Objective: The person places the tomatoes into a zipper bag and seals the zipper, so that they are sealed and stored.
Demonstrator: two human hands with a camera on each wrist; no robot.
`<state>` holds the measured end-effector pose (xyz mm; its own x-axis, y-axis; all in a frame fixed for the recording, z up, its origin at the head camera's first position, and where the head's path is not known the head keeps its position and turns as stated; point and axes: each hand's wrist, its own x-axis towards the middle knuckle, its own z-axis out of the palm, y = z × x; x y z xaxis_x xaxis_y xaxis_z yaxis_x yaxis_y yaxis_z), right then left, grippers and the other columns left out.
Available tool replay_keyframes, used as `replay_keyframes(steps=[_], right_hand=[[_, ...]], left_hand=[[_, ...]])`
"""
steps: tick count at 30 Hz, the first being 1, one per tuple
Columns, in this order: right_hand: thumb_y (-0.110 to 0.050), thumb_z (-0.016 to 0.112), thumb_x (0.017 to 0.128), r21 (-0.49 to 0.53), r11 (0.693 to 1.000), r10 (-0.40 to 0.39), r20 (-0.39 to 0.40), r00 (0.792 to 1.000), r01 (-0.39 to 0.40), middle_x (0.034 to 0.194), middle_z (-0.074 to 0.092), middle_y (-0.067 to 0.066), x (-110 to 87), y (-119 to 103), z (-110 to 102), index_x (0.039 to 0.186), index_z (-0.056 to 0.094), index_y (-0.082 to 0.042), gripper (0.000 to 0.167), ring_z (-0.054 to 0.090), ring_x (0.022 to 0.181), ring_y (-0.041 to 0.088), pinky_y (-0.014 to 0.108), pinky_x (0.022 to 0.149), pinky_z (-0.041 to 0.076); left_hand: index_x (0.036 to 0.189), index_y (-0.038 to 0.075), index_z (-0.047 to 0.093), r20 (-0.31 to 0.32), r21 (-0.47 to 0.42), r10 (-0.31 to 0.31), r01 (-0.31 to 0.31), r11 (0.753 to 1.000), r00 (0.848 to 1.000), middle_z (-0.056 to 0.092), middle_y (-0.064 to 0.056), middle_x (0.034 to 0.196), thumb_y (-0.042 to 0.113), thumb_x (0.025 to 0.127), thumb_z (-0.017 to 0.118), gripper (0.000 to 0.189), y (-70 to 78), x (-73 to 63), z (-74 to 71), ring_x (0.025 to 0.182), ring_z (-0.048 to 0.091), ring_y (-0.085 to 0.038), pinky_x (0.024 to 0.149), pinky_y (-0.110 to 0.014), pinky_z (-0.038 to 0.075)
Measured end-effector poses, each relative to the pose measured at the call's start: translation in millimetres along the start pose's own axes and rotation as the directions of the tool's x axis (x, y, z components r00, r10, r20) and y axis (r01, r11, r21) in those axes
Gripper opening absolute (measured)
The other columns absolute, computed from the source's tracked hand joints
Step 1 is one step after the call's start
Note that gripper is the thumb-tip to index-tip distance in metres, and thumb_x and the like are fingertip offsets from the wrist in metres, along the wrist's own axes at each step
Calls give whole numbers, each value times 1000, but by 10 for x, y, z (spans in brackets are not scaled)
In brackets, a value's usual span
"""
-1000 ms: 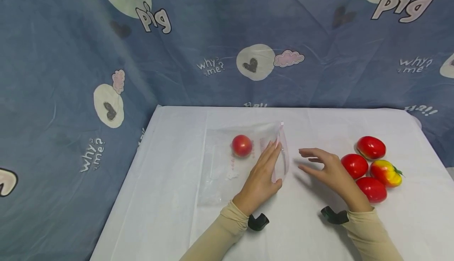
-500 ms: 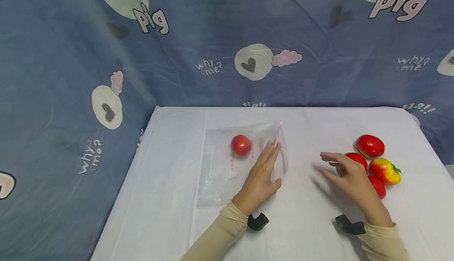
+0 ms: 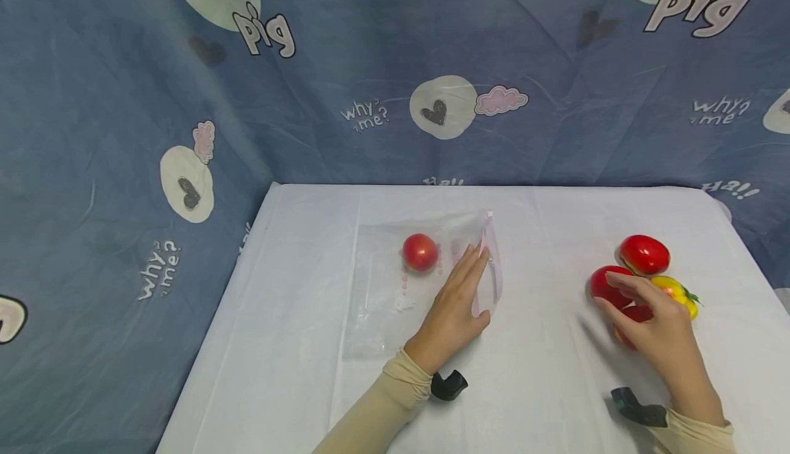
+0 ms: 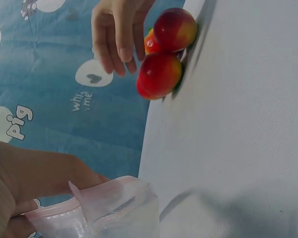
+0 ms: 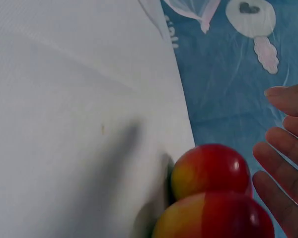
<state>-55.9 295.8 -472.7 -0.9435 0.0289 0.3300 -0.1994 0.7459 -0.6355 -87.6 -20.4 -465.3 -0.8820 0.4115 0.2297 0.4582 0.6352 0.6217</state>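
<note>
A clear zip-top plastic bag [image 3: 376,324] with a pink-edged mouth lies flat, its mouth facing right. A round red fruit [image 3: 420,253] shows at the bag, towards its back. My left hand [image 3: 450,313] rests at the mouth with fingers straight, touching the raised pink-edged flap [image 4: 121,198]. Over the fruit group at right, my right hand [image 3: 663,324] hovers with fingers loosely curved, holding nothing. Below and around it are a glossy red fruit [image 3: 607,286], a partly hidden red one [image 3: 634,313], another red one [image 3: 644,254] and a yellow-red one with a green stem [image 3: 690,304].
All of this lies on a table with a white cover [image 3: 278,344]. A blue printed cloth [image 3: 345,42] hangs behind and at the left. Each wrist carries a dark camera mount, as on the left wrist mount [image 3: 449,386].
My right hand has moved right, from the space between bag and fruits to above the fruit group. The left hand and bag have stayed in place.
</note>
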Motion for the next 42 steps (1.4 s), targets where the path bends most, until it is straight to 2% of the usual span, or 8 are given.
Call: replay_keyframes(steps=[3, 10, 17, 25, 29, 35, 39, 42], right_hand=[[-6, 90, 76, 2, 1000, 28, -18, 999, -28, 122, 72, -11, -35, 26, -13, 132, 69, -11, 59, 45, 107, -26, -8, 85, 37], [-8, 91, 76, -38, 994, 97, -62, 993, -100, 121, 72, 13, -103, 81, -71, 135, 68, -15, 64, 42, 107, -27, -10, 85, 31], [-17, 89, 81, -36, 978, 201, -81, 976, -204, 120, 56, -40, -186, 179, -128, 139, 66, -20, 63, 41, 107, -30, -9, 86, 30], [-23, 85, 86, -45, 939, 336, -87, 938, -341, 143, 64, 16, -263, 277, -167, 145, 62, -21, 63, 37, 104, -34, -1, 102, 33], [-32, 83, 88, -85, 926, 367, -36, 930, -369, 141, 64, 20, -282, 313, -172, 146, 60, -21, 64, 44, 113, -23, -1, 101, 31], [-39, 80, 89, -146, 896, 430, 45, 902, -419, 148, 59, 20, -318, 329, -186, 151, 54, -19, 70, 47, 137, 39, 30, 114, 45], [-37, 80, 90, -137, 878, 469, 57, 881, -459, 152, 53, 23, -367, 337, -187, 152, 53, -15, 71, 42, 144, 46, 60, 115, 40], [-36, 81, 89, -126, 882, 463, 42, 885, -455, 151, 54, 23, -427, 353, -166, 149, 55, -14, 69, 40, 152, 28, 42, 120, 38]], left_hand=[[162, 6, 30, -3, 1, 4, -4, 1000, 1000, 27, -5, 172, -1, 78, 84, 100, -7, 3, 4, 161, 23, -22, 128, -35, 30], [162, 6, 30, -4, -7, 6, -6, 1000, 1000, 26, -5, 172, -2, 78, 83, 100, -15, 6, 5, 161, 23, -22, 128, -34, 30], [162, 5, 31, -4, -6, 12, -12, 1000, 1000, 26, -4, 172, -2, 77, 83, 100, -15, 6, -1, 161, 23, -22, 128, -35, 29], [162, 5, 31, -5, -10, 12, -12, 1000, 1000, 26, -5, 172, -2, 77, 83, 99, -2, 5, -5, 161, 24, -22, 128, -35, 29], [162, 6, 30, -2, -10, 3, -3, 1000, 1000, 26, -5, 173, -2, 78, 83, 100, -2, 4, -2, 161, 23, -22, 128, -35, 29], [162, 6, 30, -1, 0, 1, -1, 1000, 1000, 26, -5, 172, 0, 79, 82, 99, -4, 11, -1, 161, 23, -22, 128, -34, 29], [162, 6, 30, 0, 10, 3, -3, 1000, 1000, 27, -5, 172, 0, 79, 82, 98, 1, 8, -6, 161, 24, -22, 128, -34, 30], [162, 6, 30, -3, 21, 6, -6, 1000, 1000, 28, -6, 172, 1, 79, 82, 99, -3, 4, -10, 160, 25, -23, 128, -34, 30]])
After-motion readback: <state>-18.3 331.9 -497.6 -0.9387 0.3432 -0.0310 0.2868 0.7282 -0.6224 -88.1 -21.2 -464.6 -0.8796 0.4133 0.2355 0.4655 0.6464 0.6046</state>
